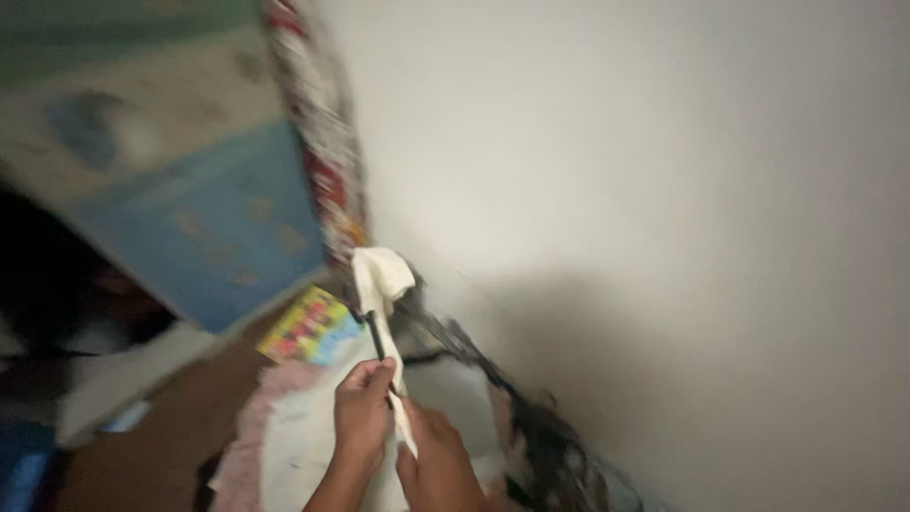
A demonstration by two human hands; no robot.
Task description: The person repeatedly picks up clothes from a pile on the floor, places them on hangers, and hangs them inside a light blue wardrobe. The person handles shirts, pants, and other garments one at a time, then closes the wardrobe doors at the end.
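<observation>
Your left hand (363,408) is closed around a thin dark stick (376,338), pinching it along with the white cloth (382,275) draped over the stick's top end. Your right hand (438,465) sits just below and beside the left, fingers pressed together on the cloth's hanging tail. The cloth's top lies close against the pale wall (645,190), just below a patterned red-and-white strip (322,142). Left of the cloth lies a bright multicoloured packet (308,327); the picture is blurred
</observation>
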